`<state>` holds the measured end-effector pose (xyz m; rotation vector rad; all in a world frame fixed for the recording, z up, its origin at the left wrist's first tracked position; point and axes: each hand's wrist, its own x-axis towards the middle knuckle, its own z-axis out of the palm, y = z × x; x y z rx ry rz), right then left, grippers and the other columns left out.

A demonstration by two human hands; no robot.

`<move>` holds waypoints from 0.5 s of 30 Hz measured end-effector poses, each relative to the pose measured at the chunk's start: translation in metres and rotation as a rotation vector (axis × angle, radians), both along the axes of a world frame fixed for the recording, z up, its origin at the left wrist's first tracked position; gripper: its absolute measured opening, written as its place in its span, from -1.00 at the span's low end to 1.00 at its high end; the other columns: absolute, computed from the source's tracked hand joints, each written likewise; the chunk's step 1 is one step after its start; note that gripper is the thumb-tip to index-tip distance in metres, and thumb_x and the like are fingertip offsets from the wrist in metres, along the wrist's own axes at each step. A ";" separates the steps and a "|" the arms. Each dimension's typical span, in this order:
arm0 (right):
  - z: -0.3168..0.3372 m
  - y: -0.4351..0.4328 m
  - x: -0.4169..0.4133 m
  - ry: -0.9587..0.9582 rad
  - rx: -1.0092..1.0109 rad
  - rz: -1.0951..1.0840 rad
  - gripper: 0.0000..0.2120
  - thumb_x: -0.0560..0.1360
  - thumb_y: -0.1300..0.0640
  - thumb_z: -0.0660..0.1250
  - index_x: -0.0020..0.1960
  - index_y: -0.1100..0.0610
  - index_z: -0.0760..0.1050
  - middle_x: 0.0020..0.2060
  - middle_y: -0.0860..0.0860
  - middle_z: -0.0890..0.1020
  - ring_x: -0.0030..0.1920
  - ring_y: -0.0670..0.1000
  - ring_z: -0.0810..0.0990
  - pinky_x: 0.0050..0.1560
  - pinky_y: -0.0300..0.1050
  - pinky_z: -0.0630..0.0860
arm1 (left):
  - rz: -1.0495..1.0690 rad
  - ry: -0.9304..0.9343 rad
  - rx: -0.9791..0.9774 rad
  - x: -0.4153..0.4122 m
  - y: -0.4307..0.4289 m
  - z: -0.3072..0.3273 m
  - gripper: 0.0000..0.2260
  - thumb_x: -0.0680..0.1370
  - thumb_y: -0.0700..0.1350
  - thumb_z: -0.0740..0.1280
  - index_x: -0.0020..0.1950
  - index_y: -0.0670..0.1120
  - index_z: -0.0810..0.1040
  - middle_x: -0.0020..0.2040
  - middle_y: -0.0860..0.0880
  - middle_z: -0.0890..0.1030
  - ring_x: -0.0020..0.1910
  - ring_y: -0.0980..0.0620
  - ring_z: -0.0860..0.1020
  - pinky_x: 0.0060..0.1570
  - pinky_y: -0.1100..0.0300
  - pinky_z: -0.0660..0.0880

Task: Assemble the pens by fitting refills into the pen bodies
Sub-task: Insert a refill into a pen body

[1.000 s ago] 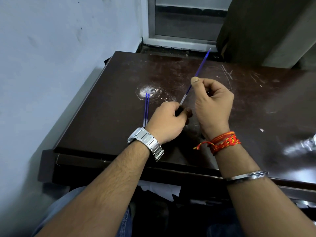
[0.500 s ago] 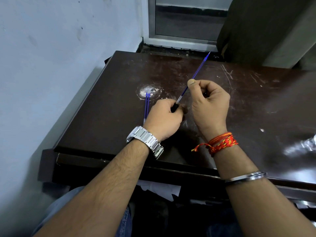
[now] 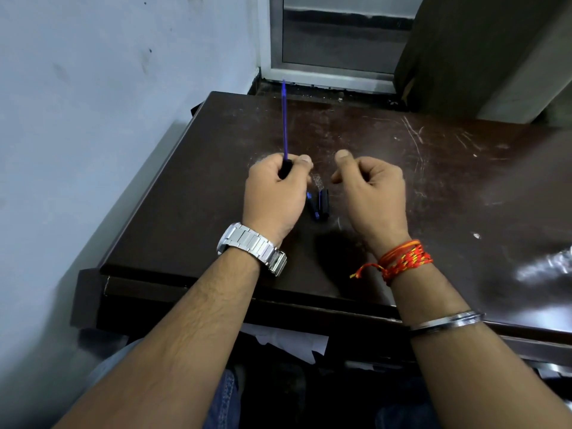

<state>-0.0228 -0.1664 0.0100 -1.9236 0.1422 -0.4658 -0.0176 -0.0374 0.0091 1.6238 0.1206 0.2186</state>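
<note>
My left hand [image 3: 275, 196] is closed around a short black pen piece [image 3: 285, 168]. A thin blue refill [image 3: 284, 125] sticks straight up out of that piece. My right hand [image 3: 371, 193] hovers a little to the right, apart from the refill, fingers curled with the thumb on the forefinger and nothing visible in it. Between the two hands, small black and blue pen parts [image 3: 320, 204] lie on the dark brown table [image 3: 433, 181]. Anything under my left hand is hidden.
A pale wall [image 3: 93, 119] runs close along the table's left edge. A window frame [image 3: 334, 72] and a dark panel [image 3: 458, 51] stand behind the far edge. White papers [image 3: 288, 339] show under the near edge, above my knees.
My right hand has let go of the refill and drawn off to the right. The refill, slanted to the right before, now stands upright in my left hand. The small pen parts have come into view.
</note>
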 end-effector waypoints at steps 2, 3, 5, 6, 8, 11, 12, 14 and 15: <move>-0.005 0.000 -0.001 0.091 -0.183 0.031 -0.65 0.51 -0.07 0.34 -0.32 0.15 0.58 -0.53 -0.09 0.53 -0.43 -0.10 0.52 -0.30 -0.18 0.44 | 0.035 -0.057 -0.031 0.000 0.003 0.003 -0.85 0.41 0.05 0.34 -0.28 0.03 0.62 -0.39 0.06 0.59 -0.48 0.06 0.44 -0.35 0.06 0.35; -0.006 0.001 -0.001 0.132 -0.246 0.050 -0.71 0.49 -0.06 0.36 -0.28 0.13 0.59 -0.47 -0.08 0.58 -0.36 -0.04 0.58 -0.24 -0.13 0.50 | 0.060 -0.102 -0.043 0.000 0.004 0.004 -0.87 0.42 0.03 0.35 -0.28 0.05 0.63 -0.39 0.06 0.59 -0.47 0.06 0.44 -0.35 0.07 0.36; -0.007 0.004 -0.003 0.179 -0.327 0.107 -0.81 0.44 -0.04 0.39 -0.22 0.07 0.61 -0.37 -0.08 0.61 -0.26 0.01 0.62 -0.14 -0.07 0.58 | 0.093 -0.165 -0.062 0.000 0.005 0.006 -0.89 0.44 -0.01 0.35 -0.26 0.05 0.63 -0.39 0.06 0.59 -0.47 0.06 0.45 -0.37 0.09 0.36; -0.008 0.005 -0.003 0.189 -0.386 0.132 -0.84 0.43 -0.05 0.40 -0.20 0.04 0.62 -0.31 -0.07 0.62 -0.21 0.02 0.62 -0.10 -0.05 0.59 | 0.096 -0.156 -0.079 -0.001 0.005 0.007 -0.90 0.44 -0.03 0.35 -0.25 0.03 0.63 -0.39 0.06 0.59 -0.47 0.05 0.44 -0.37 0.10 0.35; -0.010 0.008 -0.005 0.199 -0.536 0.154 -0.82 0.42 -0.08 0.41 -0.14 0.02 0.64 -0.15 0.00 0.62 -0.09 0.05 0.61 -0.06 -0.05 0.58 | 0.089 -0.103 -0.109 -0.001 0.004 0.007 -0.90 0.44 -0.05 0.34 -0.25 -0.01 0.62 -0.38 0.05 0.58 -0.48 0.05 0.42 -0.35 0.11 0.34; -0.013 0.010 -0.007 0.200 -0.647 0.136 -0.77 0.43 -0.11 0.41 -0.08 0.04 0.66 -0.05 0.03 0.57 -0.02 0.09 0.60 -0.10 -0.09 0.50 | 0.056 -0.095 -0.085 -0.002 0.004 0.008 -0.88 0.44 -0.07 0.31 -0.23 -0.03 0.62 -0.37 0.03 0.58 -0.46 0.07 0.43 -0.37 0.15 0.34; -0.013 0.010 -0.007 0.202 -0.673 0.128 -0.77 0.43 -0.11 0.41 -0.08 0.04 0.66 -0.04 0.03 0.56 -0.01 0.10 0.60 -0.12 -0.09 0.49 | 0.033 -0.086 -0.070 -0.003 0.003 0.009 -0.87 0.43 -0.06 0.30 -0.23 -0.02 0.63 -0.36 0.03 0.59 -0.44 0.06 0.44 -0.36 0.15 0.34; -0.014 0.012 -0.006 0.198 -0.735 0.117 -0.75 0.44 -0.12 0.40 -0.09 0.05 0.66 -0.04 0.03 0.57 -0.01 0.11 0.60 -0.16 -0.10 0.48 | -0.019 -0.037 -0.046 -0.005 0.002 0.010 -0.84 0.41 -0.03 0.27 -0.24 0.00 0.64 -0.34 0.02 0.60 -0.39 0.06 0.47 -0.33 0.13 0.35; -0.014 0.013 -0.006 0.192 -0.761 0.113 -0.74 0.43 -0.13 0.40 -0.10 0.06 0.66 -0.05 0.03 0.57 -0.03 0.11 0.60 -0.18 -0.10 0.48 | -0.040 -0.014 -0.037 -0.006 0.002 0.010 -0.83 0.41 -0.03 0.26 -0.24 0.00 0.64 -0.32 0.01 0.61 -0.38 0.06 0.48 -0.33 0.12 0.35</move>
